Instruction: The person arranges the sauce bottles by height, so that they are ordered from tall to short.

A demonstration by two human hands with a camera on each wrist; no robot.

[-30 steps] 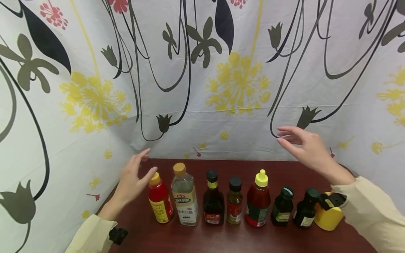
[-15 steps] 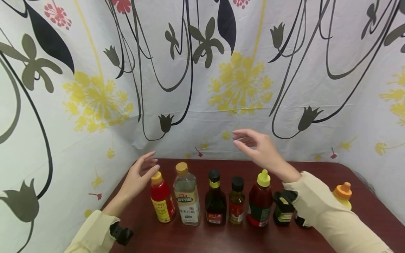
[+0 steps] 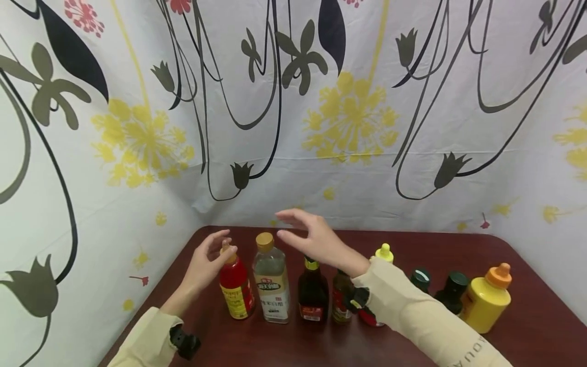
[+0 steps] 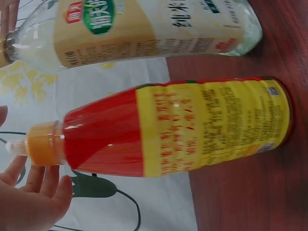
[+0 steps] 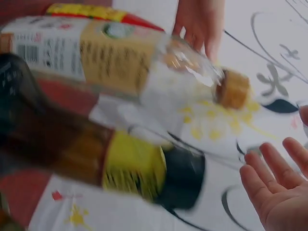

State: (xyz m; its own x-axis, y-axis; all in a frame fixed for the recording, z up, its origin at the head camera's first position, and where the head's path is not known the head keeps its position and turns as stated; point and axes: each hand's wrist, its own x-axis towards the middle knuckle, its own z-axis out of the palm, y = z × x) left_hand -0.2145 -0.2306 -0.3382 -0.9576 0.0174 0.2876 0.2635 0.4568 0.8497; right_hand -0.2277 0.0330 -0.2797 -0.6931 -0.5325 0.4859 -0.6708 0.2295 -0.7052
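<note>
My left hand (image 3: 205, 260) is at the orange cap of a red bottle with a yellow label (image 3: 236, 288), thumb on one side and loosely bent fingers on the other. In the left wrist view, a gap shows between the thumb and the pale nozzle, while the fingertips (image 4: 50, 178) are right beside the cap. My right hand (image 3: 316, 239) hovers with relaxed fingers, behind and above the row. Nearest to it stand a clear white-vinegar bottle (image 3: 271, 285) with a tan cap and a dark sauce bottle (image 3: 314, 293) with a yellow neck band. Nothing is in the right hand.
My right forearm crosses over a small red-labelled bottle (image 3: 340, 300), a yellow-capped squeeze bottle (image 3: 384, 252) and two green-capped dark bottles. A yellow squeeze bottle (image 3: 487, 303) ends the row. Behind the dark red table (image 3: 257, 346) hangs a flower-patterned cloth (image 3: 348, 204).
The right hand has swept left from the right end of the row, lowering toward the vinegar bottle. My left hand has shifted slightly to the right, coming round the red bottle's cap.
</note>
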